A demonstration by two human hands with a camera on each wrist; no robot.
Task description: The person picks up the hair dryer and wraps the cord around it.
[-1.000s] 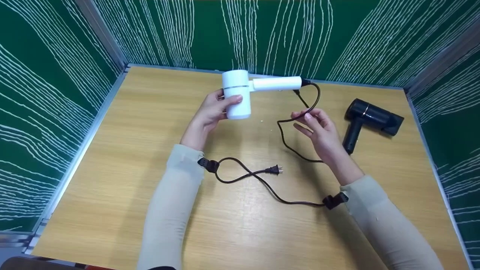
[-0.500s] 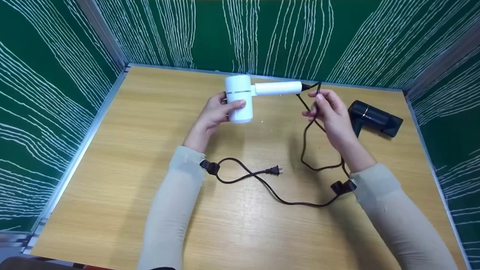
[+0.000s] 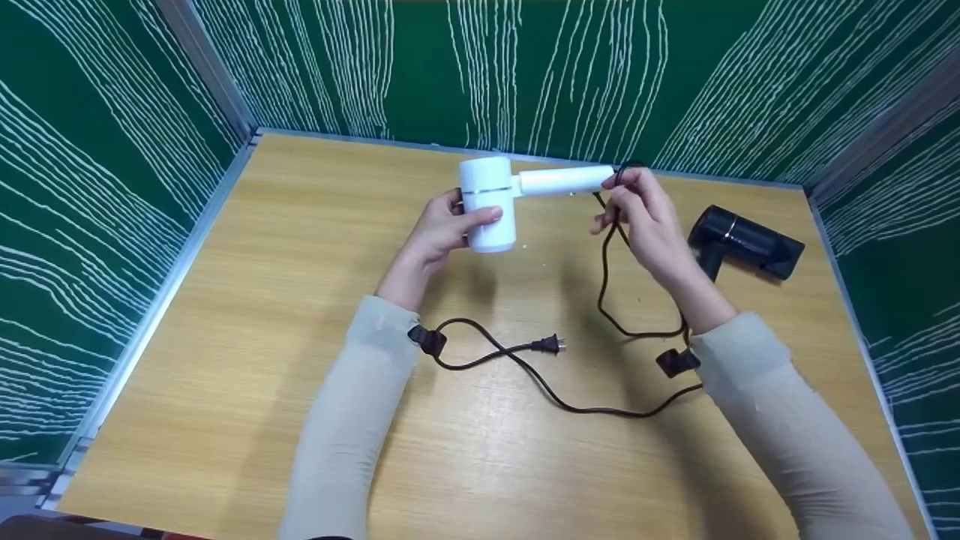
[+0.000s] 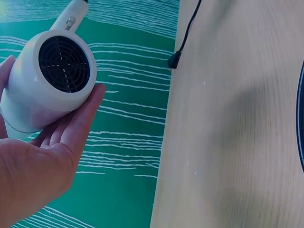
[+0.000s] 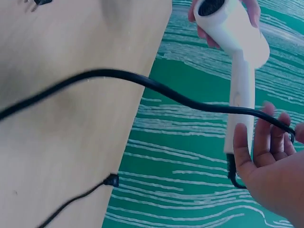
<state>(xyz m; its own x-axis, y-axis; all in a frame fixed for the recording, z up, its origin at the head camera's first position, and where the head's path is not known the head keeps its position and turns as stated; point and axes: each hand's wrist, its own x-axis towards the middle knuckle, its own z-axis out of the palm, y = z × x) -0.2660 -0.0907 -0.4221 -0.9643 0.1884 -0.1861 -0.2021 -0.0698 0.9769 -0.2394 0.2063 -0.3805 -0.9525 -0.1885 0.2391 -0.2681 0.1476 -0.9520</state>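
A white hair dryer (image 3: 490, 206) is held above the table with its handle pointing right. My left hand (image 3: 442, 231) grips its barrel, thumb in front and fingers behind; the left wrist view shows the dark round grille (image 4: 64, 64) at one end. By the end of the handle, my right hand (image 3: 651, 225) holds the dryer's black cord (image 5: 180, 97). That cord loops over the fingers, and a fingertip lies close to the handle (image 5: 241, 109). Whether it touches the handle, I cannot tell.
A black hair dryer (image 3: 746, 241) lies at the right, its handle partly behind the right wrist. One two-pin plug (image 3: 550, 343) lies mid-table on a crossing cord. Another black cord end (image 5: 112, 180) is near the back edge. Green walls with white streaks (image 3: 420, 75) enclose the table.
The right hand went up to take the cord, then left to the handle's end. The left hand and white hair dryer shifted slightly right and toward me.
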